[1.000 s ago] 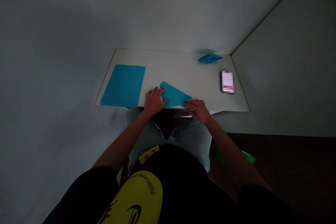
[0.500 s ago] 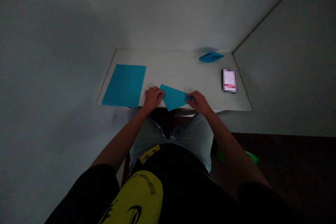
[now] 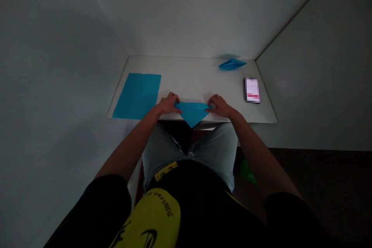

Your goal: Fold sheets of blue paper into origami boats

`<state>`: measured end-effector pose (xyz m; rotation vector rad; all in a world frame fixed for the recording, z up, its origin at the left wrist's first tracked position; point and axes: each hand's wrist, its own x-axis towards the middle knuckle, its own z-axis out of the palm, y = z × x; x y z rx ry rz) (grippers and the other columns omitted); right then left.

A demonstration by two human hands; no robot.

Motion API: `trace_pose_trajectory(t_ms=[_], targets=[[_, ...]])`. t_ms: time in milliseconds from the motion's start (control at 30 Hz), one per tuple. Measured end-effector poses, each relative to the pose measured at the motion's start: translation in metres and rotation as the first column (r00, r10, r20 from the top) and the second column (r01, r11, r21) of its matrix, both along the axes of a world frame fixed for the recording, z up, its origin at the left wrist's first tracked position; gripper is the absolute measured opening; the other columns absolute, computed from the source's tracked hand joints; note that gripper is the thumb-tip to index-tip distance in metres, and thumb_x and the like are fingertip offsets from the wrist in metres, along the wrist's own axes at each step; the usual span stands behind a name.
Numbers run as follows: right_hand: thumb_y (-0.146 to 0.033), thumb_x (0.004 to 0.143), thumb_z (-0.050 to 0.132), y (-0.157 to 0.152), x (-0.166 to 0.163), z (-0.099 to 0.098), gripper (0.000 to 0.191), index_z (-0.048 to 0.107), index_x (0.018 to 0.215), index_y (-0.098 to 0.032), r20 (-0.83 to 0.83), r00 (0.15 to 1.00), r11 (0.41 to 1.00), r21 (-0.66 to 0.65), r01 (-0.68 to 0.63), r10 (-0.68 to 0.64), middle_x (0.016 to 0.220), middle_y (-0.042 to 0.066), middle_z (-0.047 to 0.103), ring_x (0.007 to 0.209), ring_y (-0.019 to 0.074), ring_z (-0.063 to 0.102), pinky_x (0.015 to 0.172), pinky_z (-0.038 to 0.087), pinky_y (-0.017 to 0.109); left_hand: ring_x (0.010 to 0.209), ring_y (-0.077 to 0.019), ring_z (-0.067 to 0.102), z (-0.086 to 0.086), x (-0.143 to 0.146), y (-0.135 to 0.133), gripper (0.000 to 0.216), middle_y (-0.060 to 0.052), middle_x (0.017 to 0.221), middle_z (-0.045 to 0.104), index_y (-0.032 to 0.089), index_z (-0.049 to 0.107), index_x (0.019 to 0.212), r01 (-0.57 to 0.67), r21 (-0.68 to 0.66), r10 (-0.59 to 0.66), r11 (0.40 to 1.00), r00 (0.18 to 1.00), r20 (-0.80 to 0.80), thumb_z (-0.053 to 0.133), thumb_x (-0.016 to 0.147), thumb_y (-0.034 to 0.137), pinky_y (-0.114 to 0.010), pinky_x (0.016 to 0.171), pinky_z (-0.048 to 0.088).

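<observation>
A folded piece of blue paper (image 3: 192,113) spans the space between my two hands at the front edge of the table. It forms a triangle with its long side toward the wall and its point hanging over the edge toward me. My left hand (image 3: 171,104) pinches the left corner between thumb and fingers. At the opposite corner, my right hand (image 3: 217,106) grips the paper the same way. A flat blue sheet (image 3: 138,95) lies just left of my left hand.
Toward the back right of the white table (image 3: 188,73) sits a folded blue paper boat (image 3: 232,64). A phone-like object with a blurred screen (image 3: 252,90) lies at the right. Walls enclose the table's back and left. Something green (image 3: 247,172) is on the floor.
The folded paper has turned so that its long side is level and its point faces me. Both hands still hold its corners; the left has shifted its grip.
</observation>
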<state>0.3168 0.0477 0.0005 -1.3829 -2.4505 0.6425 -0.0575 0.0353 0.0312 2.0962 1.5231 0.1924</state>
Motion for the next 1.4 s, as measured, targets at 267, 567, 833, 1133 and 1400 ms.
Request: trace_pose_trajectory(t_ms=[267,567,833,1133,1400], targets=[[-0.032,0.100,0.077,-0.024,-0.006,0.012,0.026,0.082,0.126,-0.029,-0.100,0.994,0.998,0.055,-0.029,0.035,0.114,0.008,0.082,0.102,0.0289,0.075,0.097,0.057,0.046,0.103,-0.0266,0.074,0.000,0.001,-0.024,0.038,-0.004,0.111,0.082,0.028,0.080,0.121,0.001,0.062,-0.011,0.998,0.987,0.159,0.095,0.087,0.032,-0.043,0.098,0.055],[-0.035,0.114,0.059,-0.104,0.000,-0.001,0.045,0.070,0.158,-0.031,-0.019,0.999,0.968,0.245,-0.045,0.051,0.165,0.010,0.070,0.151,0.0331,0.067,0.116,0.052,0.055,0.146,-0.0289,0.066,-0.015,0.008,-0.093,0.034,-0.008,0.156,0.077,0.030,0.079,0.144,0.053,0.356,-0.085,0.933,0.993,0.076,0.070,0.112,0.033,-0.051,0.126,0.046],[-0.036,0.112,0.062,-0.133,-0.011,-0.015,0.026,0.081,0.129,-0.032,-0.118,0.986,0.952,0.268,0.144,-0.116,0.140,0.008,0.084,0.132,0.0335,0.074,0.112,0.049,0.055,0.127,-0.0273,0.077,-0.025,0.003,-0.114,0.023,-0.006,0.133,0.087,0.031,0.085,0.123,0.007,0.327,-0.061,0.945,0.986,0.155,0.069,0.109,0.023,-0.052,0.118,0.054],[-0.058,0.109,0.063,-0.073,-0.023,-0.002,0.036,0.077,0.116,-0.025,-0.383,0.866,0.926,0.064,0.372,-0.322,0.096,0.008,0.083,0.084,0.0275,0.075,0.084,0.060,0.043,0.097,-0.0224,0.077,-0.012,0.020,-0.061,0.017,-0.005,0.109,0.085,0.024,0.074,0.117,-0.318,0.180,0.239,0.931,0.903,0.357,0.075,0.105,0.035,-0.037,0.092,0.061],[-0.045,0.112,0.062,-0.060,-0.024,-0.012,0.028,0.082,0.113,-0.025,-0.193,0.961,0.942,0.234,0.240,-0.196,0.117,0.014,0.082,0.111,0.0318,0.075,0.101,0.058,0.050,0.119,-0.0288,0.077,-0.015,0.022,-0.060,0.011,-0.010,0.121,0.084,0.024,0.085,0.108,-0.157,0.340,0.107,0.927,0.981,0.160,0.080,0.104,0.033,-0.046,0.107,0.057]])
